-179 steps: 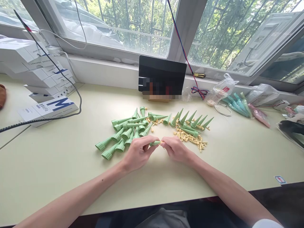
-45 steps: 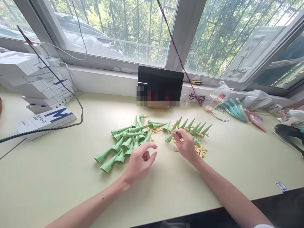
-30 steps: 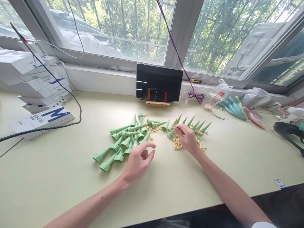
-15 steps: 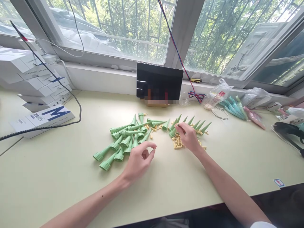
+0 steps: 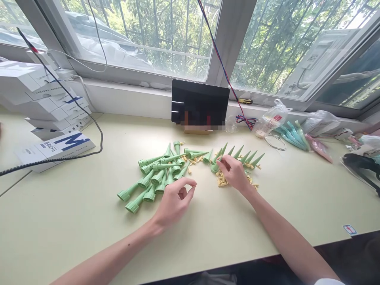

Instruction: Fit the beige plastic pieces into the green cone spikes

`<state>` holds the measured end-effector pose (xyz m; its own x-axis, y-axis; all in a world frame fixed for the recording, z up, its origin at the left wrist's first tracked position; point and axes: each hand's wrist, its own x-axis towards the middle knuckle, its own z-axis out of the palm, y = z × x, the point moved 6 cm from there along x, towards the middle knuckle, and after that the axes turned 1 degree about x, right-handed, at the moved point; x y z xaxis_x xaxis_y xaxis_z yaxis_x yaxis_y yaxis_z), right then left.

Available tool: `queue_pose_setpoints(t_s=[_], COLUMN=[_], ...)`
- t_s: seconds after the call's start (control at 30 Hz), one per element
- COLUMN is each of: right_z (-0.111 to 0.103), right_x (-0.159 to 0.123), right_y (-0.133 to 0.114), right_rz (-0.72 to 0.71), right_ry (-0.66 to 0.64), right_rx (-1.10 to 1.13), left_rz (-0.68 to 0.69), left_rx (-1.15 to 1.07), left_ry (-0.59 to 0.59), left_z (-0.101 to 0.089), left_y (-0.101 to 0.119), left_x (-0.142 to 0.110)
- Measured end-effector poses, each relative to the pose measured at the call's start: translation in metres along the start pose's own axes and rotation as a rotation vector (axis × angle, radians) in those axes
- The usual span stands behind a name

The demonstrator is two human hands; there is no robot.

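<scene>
My right hand (image 5: 234,171) is closed in a pinch on a green plastic cone (image 5: 214,168), at the left end of a group of upright green cones (image 5: 237,152). Yellow plastic pieces (image 5: 221,180) lie beneath and beside that hand. My left hand (image 5: 175,198) hovers over the table with thumb and forefinger pinched together. A tiny pale spot shows at its fingertips, too small to name. Just beyond it lies a heap of hollow green cones (image 5: 157,177), their wide ends mostly towards me. More small yellow pieces (image 5: 194,159) are scattered between the two groups.
A dark-screened tablet (image 5: 200,103) leans at the back on a brown stand. White boxes (image 5: 56,105) are stacked at the left, with a black cable (image 5: 99,130) across them. Plastic bags (image 5: 271,118) and bundled red-blue wire (image 5: 247,120) lie at the back right.
My right hand has lowered slightly towards the green cone, its fingertips a little lower and further left. The left hand keeps its pinch, nearly unmoved. The whole view has shifted slightly.
</scene>
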<state>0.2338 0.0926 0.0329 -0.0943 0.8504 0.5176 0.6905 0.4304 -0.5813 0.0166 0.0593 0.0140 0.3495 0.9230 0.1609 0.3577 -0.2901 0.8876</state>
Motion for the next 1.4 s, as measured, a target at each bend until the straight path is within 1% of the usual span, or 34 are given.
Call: queue_pose_setpoints(t_s=[0.23,0.37,0.5,0.6,0.67,0.73,0.83,0.97,1.03,1.1,1.2,1.27,1.4], right_z=[0.005,0.007,0.007,-0.003,-0.019,-0.039,-0.072,-0.110,-0.122,-0.129,-0.130,-0.129,-0.127], right_x=[-0.003,-0.005,-0.004,-0.001,0.001,0.003,0.004,0.003,0.003,0.001,-0.005,-0.007,-0.009], right_y=[-0.010,-0.018,-0.029,-0.040,-0.048,-0.049,-0.040,-0.011,0.005,0.021,0.040,0.049,0.058], right_rz=[-0.085,-0.148,-0.168,-0.147,-0.130,-0.070,0.049,0.219,0.294,0.386,0.501,0.540,0.559], right_ry=[-0.041,-0.038,-0.042,-0.021,0.021,0.032,0.034,-0.032,-0.073,-0.119,-0.200,-0.216,-0.226], right_rx=[0.003,0.004,0.017,0.052,0.061,0.032,-0.065,-0.233,-0.322,-0.339,-0.372,-0.402,-0.421], left_rz=[-0.008,-0.004,-0.009,-0.011,-0.012,-0.011,0.002,0.010,0.005,-0.002,-0.016,-0.019,0.002], left_rx=[0.007,0.014,0.015,0.017,0.019,0.018,0.019,0.026,0.029,0.028,0.016,0.012,0.026], left_ry=[-0.010,-0.014,-0.024,-0.022,-0.018,-0.014,-0.006,-0.009,-0.009,-0.007,-0.005,-0.005,-0.001], left_z=[0.000,0.000,0.001,0.001,0.001,0.000,0.000,0.001,0.001,0.000,0.000,0.000,0.001], left_y=[0.001,0.001,-0.001,-0.001,0.000,0.000,0.001,0.001,0.000,-0.001,-0.002,-0.002,0.001], left_x=[0.000,0.001,0.001,0.001,0.002,0.002,0.002,0.002,0.003,0.003,0.003,0.003,0.002])
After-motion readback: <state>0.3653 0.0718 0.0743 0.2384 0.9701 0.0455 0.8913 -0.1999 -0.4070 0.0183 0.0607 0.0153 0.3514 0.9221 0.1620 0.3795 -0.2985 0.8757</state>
